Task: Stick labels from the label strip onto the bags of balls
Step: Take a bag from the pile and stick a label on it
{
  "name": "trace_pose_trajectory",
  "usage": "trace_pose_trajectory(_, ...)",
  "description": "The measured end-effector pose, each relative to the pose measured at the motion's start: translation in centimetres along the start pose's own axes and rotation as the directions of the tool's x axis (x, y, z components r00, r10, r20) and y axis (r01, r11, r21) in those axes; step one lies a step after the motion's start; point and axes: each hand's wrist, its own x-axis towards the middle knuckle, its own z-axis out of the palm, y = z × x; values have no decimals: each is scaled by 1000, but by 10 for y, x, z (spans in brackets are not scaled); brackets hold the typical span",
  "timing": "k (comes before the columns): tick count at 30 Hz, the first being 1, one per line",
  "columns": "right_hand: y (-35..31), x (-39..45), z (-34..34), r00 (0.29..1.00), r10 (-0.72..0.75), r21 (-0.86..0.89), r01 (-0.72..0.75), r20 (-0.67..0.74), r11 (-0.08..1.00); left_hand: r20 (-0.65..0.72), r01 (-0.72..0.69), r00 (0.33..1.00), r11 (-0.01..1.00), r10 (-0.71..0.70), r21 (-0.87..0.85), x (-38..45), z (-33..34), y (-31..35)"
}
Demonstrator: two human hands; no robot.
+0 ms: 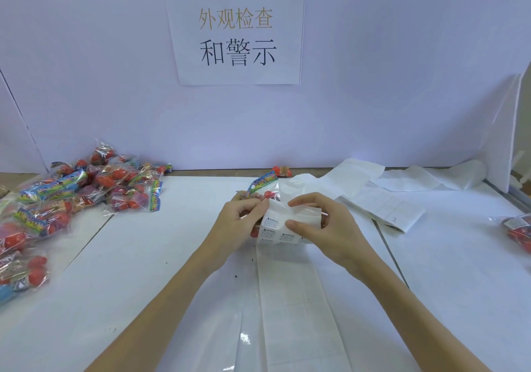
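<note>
A clear bag of red balls (265, 188) with a colourful header is held at the table's middle by my left hand (239, 218), whose fingers pinch it together with the label strip's upper edge. The white label strip (290, 294) runs from my hands down toward the front edge; small warning labels (273, 229) show on it between my hands. My right hand (324, 225) lies on the strip, thumb and forefinger pinching at a label near its top. Much of the bag is hidden behind the strip and my fingers.
A heap of bags of balls (71, 196) covers the table's left side. One labelled bag (517, 229) lies at the right edge. Spent backing paper (382, 190) trails to the back right. A sign (235, 26) hangs on the back wall.
</note>
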Motion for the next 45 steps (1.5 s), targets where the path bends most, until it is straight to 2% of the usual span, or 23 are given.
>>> trace_pose_trajectory(3,-1,0,0,1000,2,-10,-2,18,1000,9,-28,1000,999,28,-34,-4,1,6)
trace_pose_trajectory(7,-2,-1,2,999,-22,-21,23,48,1000,-32,-66,997,997,67,42,-3,0,5)
trace_pose_trajectory(14,-4,-1,0,998,-32,44,30,61,999,-60,53,997,997,-56,-47,1,3,2)
trace_pose_trajectory(17,-2,1,0,999,-32,47,31,13,998,-58,22,998,996,-27,-85,-2,7,3)
trace_pose_trajectory(20,1,2,-3,1000,-14,30,15,-25,999,-82,-84,993,996,84,7,-2,7,1)
trace_pose_trajectory(22,3,3,-4,998,-15,16,16,-53,1000,-29,-134,990,990,136,52,-2,3,-1)
trace_pose_trajectory(25,4,3,-6,997,-14,24,16,-74,1000,70,-99,993,992,94,75,-2,1,-3)
trace_pose_trajectory(30,7,5,-5,995,-45,-63,40,-88,997,43,-92,995,991,89,93,-1,0,-5)
trace_pose_trajectory(36,12,7,-5,984,-132,-321,89,-115,943,129,-83,989,989,67,123,-3,2,-3)
trace_pose_trajectory(41,10,8,-7,980,-162,-326,118,-114,938,117,-51,992,995,40,91,-3,2,-2)
trace_pose_trajectory(45,7,7,-8,981,-181,-288,156,-65,945,34,-143,989,987,141,71,-4,1,-2)
